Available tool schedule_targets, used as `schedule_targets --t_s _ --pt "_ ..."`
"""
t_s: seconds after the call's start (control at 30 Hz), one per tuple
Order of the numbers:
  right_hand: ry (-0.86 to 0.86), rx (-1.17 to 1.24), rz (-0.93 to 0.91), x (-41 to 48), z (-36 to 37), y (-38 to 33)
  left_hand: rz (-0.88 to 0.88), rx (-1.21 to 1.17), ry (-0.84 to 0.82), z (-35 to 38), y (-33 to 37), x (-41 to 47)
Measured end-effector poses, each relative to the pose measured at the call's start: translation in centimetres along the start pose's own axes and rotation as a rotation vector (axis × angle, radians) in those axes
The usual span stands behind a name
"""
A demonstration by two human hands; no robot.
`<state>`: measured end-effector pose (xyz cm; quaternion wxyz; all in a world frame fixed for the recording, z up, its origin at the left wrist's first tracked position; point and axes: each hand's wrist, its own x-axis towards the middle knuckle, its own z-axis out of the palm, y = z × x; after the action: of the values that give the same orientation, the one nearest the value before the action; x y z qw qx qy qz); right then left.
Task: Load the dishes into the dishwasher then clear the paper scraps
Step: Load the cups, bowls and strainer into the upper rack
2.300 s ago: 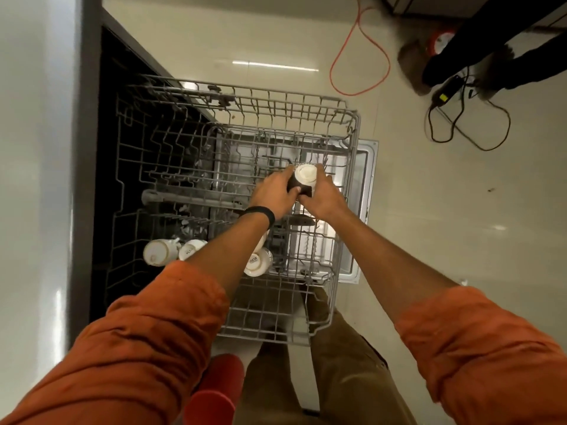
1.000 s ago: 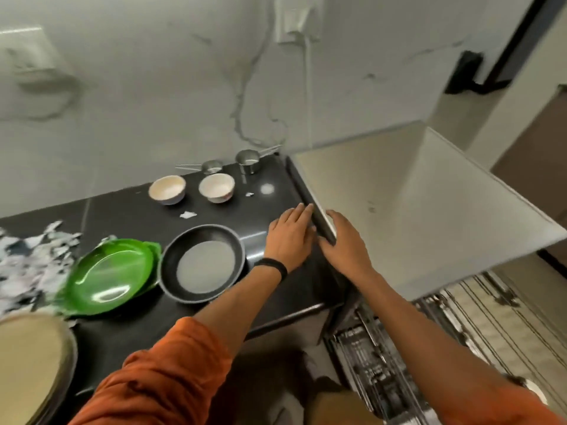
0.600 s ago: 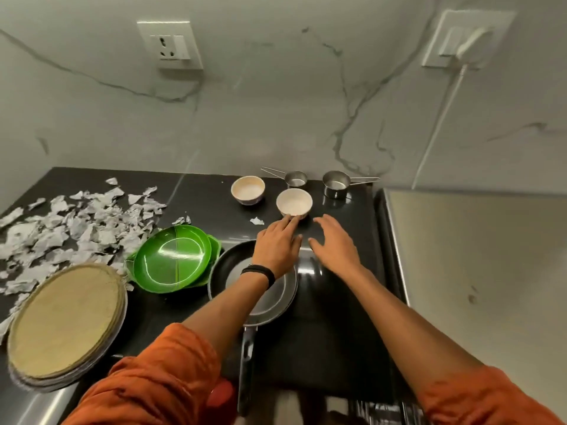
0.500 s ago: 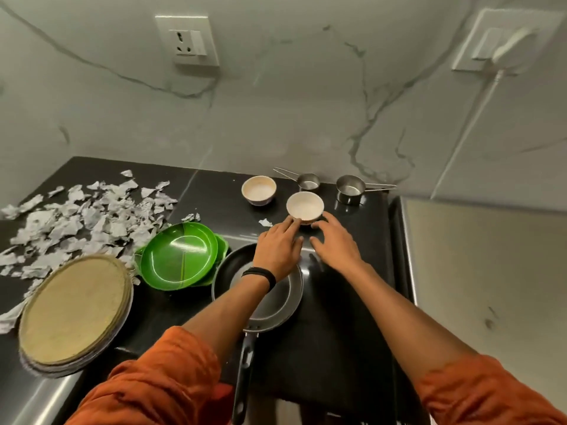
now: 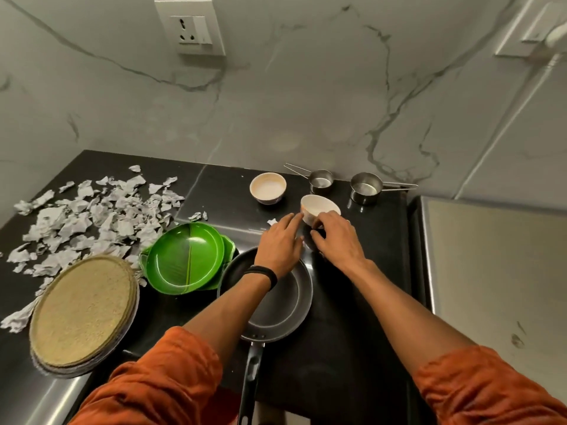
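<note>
A small white bowl (image 5: 319, 207) is tipped toward me just above the black counter (image 5: 352, 317), and my right hand (image 5: 337, 240) grips its lower side with curled fingers. My left hand (image 5: 280, 240) lies beside it with fingers straight, the fingertips at the bowl's left wall. A second white bowl (image 5: 268, 188) stands behind to the left. Two steel measuring cups (image 5: 321, 180) (image 5: 365, 188) stand by the wall. A black frying pan (image 5: 276, 302) lies under my left wrist. Torn paper scraps (image 5: 92, 216) cover the counter's left part.
Green plates (image 5: 184, 259) are stacked left of the pan. A pile of round tan plates (image 5: 82, 311) sits at the front left edge. The dishwasher's grey top (image 5: 491, 271) adjoins the counter on the right. A marble wall with sockets stands behind.
I turned from the dishwasher rack to the counter. Both hands reached the nearer white bowl, and my right hand now grips it and has tipped it up.
</note>
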<state>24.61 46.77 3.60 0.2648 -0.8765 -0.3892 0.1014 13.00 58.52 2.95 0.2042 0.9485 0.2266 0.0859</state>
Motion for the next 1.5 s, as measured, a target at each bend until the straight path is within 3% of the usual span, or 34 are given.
schedule_targets --t_s 0.13,0.33,0.5,0.9,1.1,1.5 --pt "0.169 0.088 0.051 -4.2 -1.4 -0.3 0.085 -0.084 0.002 0.0 1.8 -0.9" --pt "0.361 0.155 0.197 -13.3 -3.6 -0.6 0.367 -0.274 -0.048 0.2 5.5 -4.3" --pt "0.458 0.134 0.313 -22.5 -4.5 -0.6 0.590 -0.384 -0.175 1.9 8.5 -9.6" --pt "0.806 0.123 0.646 -41.9 -5.4 2.9 0.864 -0.434 -0.549 7.6 21.6 -20.8" --pt "0.910 0.007 0.801 -51.1 -4.2 5.2 0.910 -0.376 -0.711 12.6 28.2 -26.2" --pt "0.849 0.332 1.062 -65.8 -0.6 15.5 0.800 -0.231 -1.045 23.8 39.7 -36.7"
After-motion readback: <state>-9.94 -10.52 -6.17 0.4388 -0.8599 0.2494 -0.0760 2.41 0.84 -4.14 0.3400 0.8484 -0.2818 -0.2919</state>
